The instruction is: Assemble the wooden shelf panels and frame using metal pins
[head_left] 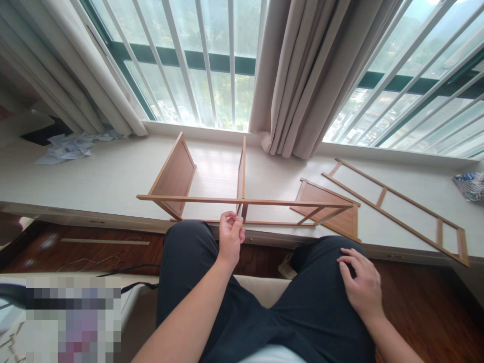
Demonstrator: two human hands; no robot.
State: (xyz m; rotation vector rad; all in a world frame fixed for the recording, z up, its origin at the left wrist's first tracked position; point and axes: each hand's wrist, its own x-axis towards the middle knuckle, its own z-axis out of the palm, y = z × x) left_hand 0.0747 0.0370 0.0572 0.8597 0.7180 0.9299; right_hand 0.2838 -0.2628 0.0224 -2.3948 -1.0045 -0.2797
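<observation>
On the ledge in front of me stands a partly joined wooden frame (212,200) with long rails and two upright panels. The left panel (176,174) leans at an angle in view; the middle panel (242,169) shows nearly edge-on. At the rail by the middle panel, my left hand (230,234) is closed in a pinch around a thin silver tool (240,210), mostly covered by the fingers. My right hand (361,282) rests on my right thigh, fingers apart and holding nothing.
A loose wooden panel (346,214) lies partly behind the frame's right end. Farther right is a ladder-like wooden frame (381,196), its near corner over the ledge's edge. Paper scraps (71,148) lie far left. Curtains (298,75) hang at the barred windows.
</observation>
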